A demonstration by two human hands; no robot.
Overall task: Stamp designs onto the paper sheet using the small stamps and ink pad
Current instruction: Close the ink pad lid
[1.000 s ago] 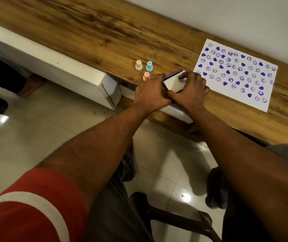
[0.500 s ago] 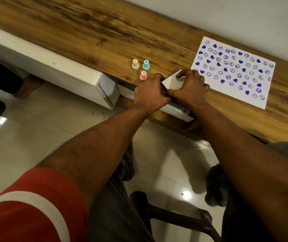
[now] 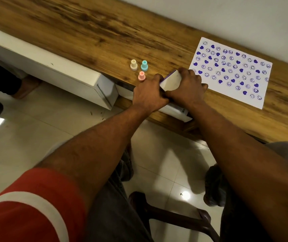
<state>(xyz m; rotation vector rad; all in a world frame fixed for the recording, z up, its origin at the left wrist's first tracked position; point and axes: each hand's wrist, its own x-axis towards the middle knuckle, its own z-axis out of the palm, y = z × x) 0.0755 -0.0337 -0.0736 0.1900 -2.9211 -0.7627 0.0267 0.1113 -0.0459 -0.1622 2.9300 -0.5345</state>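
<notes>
Both hands, left hand [image 3: 149,96] and right hand [image 3: 186,88], pinch the ink pad [image 3: 171,81] lid between them at the table edge, while the paper sheet [image 3: 230,72] lies just beside the right hand, nearer to it than the three small stamps [image 3: 140,69].

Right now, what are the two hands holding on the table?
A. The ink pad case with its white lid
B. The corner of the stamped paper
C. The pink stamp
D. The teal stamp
A: the left hand and right hand both grip the ink pad, while the pink stamp, teal stamp and cream stamp stand untouched beside it.
</notes>
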